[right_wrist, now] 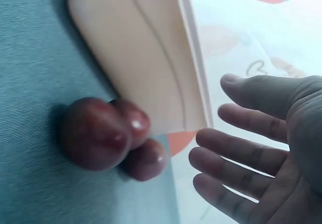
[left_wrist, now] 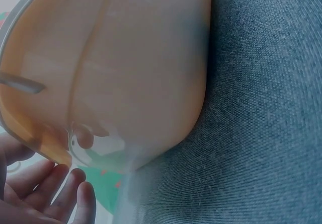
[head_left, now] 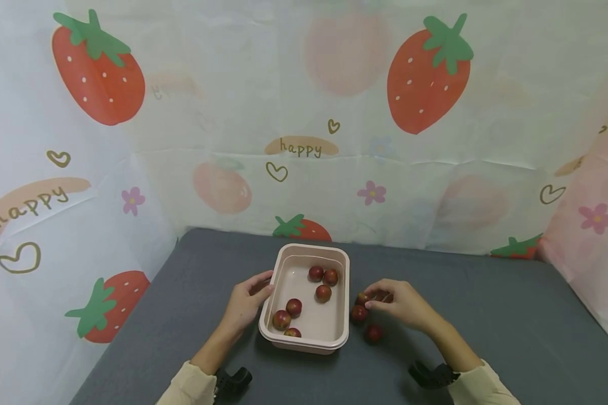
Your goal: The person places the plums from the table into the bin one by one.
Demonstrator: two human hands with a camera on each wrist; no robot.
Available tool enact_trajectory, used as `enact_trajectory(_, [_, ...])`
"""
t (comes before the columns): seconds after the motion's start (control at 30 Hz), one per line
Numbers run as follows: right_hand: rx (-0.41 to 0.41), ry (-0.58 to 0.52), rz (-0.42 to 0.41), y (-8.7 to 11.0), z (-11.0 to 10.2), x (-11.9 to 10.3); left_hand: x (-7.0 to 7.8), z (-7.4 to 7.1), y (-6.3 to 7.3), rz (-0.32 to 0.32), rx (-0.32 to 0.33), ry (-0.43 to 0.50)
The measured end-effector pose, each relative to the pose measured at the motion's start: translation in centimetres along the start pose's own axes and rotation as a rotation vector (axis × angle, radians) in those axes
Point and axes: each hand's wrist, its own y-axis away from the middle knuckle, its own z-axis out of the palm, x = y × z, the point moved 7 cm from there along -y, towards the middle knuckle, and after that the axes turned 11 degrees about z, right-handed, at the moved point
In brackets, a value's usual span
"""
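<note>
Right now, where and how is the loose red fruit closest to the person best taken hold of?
Probably pinch that red fruit around its round middle, from above and the person's right: only grey cloth lies beside it there, while two other loose fruits and the box sit toward its left.

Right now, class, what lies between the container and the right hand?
Two red fruits lie between the container and right hand in the head view, a third nearer the camera.

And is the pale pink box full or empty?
Neither: the box is partly filled. The head view shows six round red fruits inside, with plenty of bare bottom between them.
</note>
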Motion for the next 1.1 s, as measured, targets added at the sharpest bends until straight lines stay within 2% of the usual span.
enact_trajectory(0.17, [-0.027, 0.022, 0.038, 0.9, 0.9, 1.4, 0.0, 0.0, -0.1, -0.001, 0.004, 0.009])
enact_trajectory(0.3, [-0.039, 0.05, 0.037, 1.4, 1.6, 2.1, 0.0, 0.0, -0.1, 0.002, 0.004, 0.002])
enact_trajectory(0.57, [-0.07, 0.004, 0.056, 2.1, 2.5, 3.3, -0.2, 0.1, -0.2, -0.004, 0.003, -0.002])
enact_trajectory(0.83, [-0.074, -0.042, 0.047, 2.4, 3.3, 3.3, -0.3, 0.1, -0.2, -0.001, 0.003, 0.0])
enact_trajectory(1.1, [-0.044, -0.048, 0.042, 2.3, 3.6, 3.3, -0.1, 0.1, -0.1, 0.002, 0.003, -0.006])
